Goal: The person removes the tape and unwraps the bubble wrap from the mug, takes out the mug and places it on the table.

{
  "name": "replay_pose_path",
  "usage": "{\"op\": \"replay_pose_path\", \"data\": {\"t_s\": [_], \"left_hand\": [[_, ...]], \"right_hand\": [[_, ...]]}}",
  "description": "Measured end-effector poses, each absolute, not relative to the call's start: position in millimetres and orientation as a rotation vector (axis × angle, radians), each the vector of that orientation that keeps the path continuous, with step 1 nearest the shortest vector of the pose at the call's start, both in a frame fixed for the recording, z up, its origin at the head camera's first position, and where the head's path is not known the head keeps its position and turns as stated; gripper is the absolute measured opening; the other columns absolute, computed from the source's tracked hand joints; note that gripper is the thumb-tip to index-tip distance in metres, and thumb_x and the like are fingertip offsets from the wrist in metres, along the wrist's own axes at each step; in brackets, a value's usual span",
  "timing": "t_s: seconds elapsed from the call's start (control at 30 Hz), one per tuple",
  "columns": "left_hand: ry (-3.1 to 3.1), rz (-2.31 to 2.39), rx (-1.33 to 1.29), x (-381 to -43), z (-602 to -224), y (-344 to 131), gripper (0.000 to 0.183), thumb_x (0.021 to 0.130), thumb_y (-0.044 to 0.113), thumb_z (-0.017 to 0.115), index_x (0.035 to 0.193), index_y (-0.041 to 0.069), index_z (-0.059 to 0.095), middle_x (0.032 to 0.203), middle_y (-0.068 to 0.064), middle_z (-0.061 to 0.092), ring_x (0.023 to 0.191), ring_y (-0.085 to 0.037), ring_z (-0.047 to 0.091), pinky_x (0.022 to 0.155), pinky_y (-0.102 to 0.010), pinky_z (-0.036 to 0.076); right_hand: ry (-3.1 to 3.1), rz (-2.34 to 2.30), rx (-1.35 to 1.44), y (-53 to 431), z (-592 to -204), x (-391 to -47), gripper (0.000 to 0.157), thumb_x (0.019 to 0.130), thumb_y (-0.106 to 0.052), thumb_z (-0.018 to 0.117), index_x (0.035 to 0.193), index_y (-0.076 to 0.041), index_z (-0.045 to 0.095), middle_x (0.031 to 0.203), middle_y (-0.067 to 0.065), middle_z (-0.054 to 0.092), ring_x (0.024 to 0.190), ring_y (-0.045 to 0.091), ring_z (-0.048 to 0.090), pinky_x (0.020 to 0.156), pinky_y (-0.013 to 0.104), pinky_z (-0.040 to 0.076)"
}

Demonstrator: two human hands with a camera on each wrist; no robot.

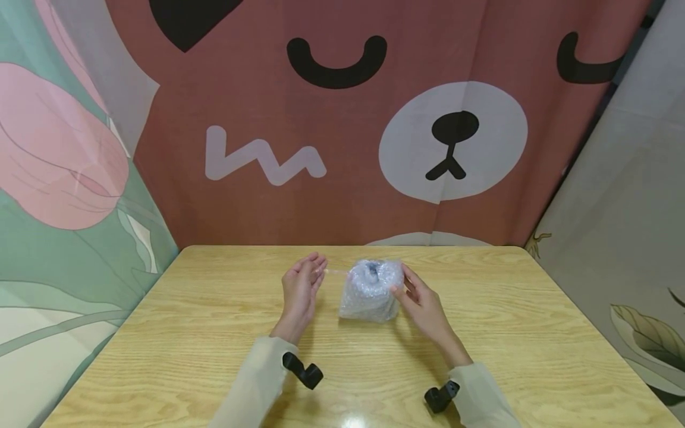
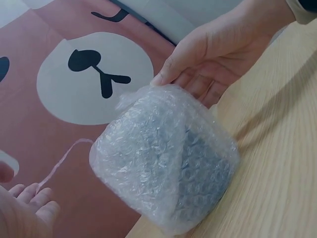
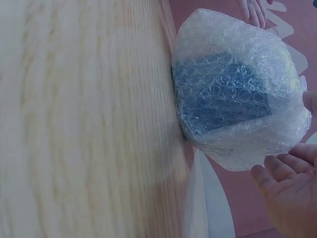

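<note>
A squarish package in bubble wrap (image 1: 369, 294) stands on the wooden table, with something dark blue showing through the wrap (image 3: 223, 94). My right hand (image 1: 425, 306) grips its right upper edge, thumb on the near side and fingers behind, as the left wrist view also shows. To the left of the package is my left hand (image 1: 301, 291), palm turned inward. A thin, see-through pinkish strip (image 2: 64, 157), like clear tape, runs from the package's upper left side to the left fingers (image 2: 42, 201), which hold its far end.
The light wood table (image 1: 214, 333) ends just behind the package. Beyond its back edge hangs a red-brown curtain with a bear face (image 1: 342, 208). Printed curtains (image 1: 59, 249) close off the left and right sides. Black wrist cameras (image 1: 303, 371) sit at both cuffs.
</note>
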State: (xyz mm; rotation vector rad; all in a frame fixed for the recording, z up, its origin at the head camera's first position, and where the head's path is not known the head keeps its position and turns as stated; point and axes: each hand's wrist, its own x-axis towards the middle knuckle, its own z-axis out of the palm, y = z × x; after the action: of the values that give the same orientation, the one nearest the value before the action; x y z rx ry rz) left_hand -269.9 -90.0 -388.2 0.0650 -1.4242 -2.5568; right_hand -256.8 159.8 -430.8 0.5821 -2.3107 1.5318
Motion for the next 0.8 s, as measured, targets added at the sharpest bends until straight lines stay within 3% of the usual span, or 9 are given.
{"op": "replay_pose_path", "data": {"t_s": [0.33, 0.53, 0.8], "left_hand": [[-1.468, -2.454, 0.040, -270.9, -386.8, -95.2, 0.030, 0.095, -0.002, 0.046, 0.121, -0.012, 0.057, 0.121, -0.024, 0.061, 0.113, -0.028, 0.060, 0.102, -0.042, 0.041], [-1.528, -2.389, 0.003, -269.5, -387.7, -96.1, 0.029, 0.094, -0.003, 0.050, 0.120, -0.011, 0.058, 0.118, -0.021, 0.064, 0.110, -0.024, 0.062, 0.098, -0.037, 0.045], [-1.659, -2.215, -0.130, -270.6, -391.3, -88.3, 0.029, 0.093, -0.005, 0.055, 0.121, -0.013, 0.059, 0.117, -0.022, 0.064, 0.115, -0.030, 0.059, 0.091, -0.026, 0.049]], "right_hand": [[-2.340, 1.417, 0.578, 162.0, -428.4, -255.9, 0.060, 0.097, -0.017, 0.062, 0.147, 0.002, 0.036, 0.147, 0.020, 0.038, 0.129, 0.034, 0.045, 0.093, 0.040, 0.048], [-2.377, 1.302, 0.531, 161.7, -426.1, -254.6, 0.061, 0.096, -0.025, 0.063, 0.146, 0.002, 0.039, 0.145, 0.018, 0.041, 0.126, 0.033, 0.048, 0.092, 0.041, 0.048], [-2.320, 1.209, 0.556, 159.4, -423.3, -252.1, 0.058, 0.094, -0.020, 0.067, 0.143, 0.000, 0.045, 0.141, 0.017, 0.047, 0.123, 0.035, 0.051, 0.088, 0.041, 0.050]]}}
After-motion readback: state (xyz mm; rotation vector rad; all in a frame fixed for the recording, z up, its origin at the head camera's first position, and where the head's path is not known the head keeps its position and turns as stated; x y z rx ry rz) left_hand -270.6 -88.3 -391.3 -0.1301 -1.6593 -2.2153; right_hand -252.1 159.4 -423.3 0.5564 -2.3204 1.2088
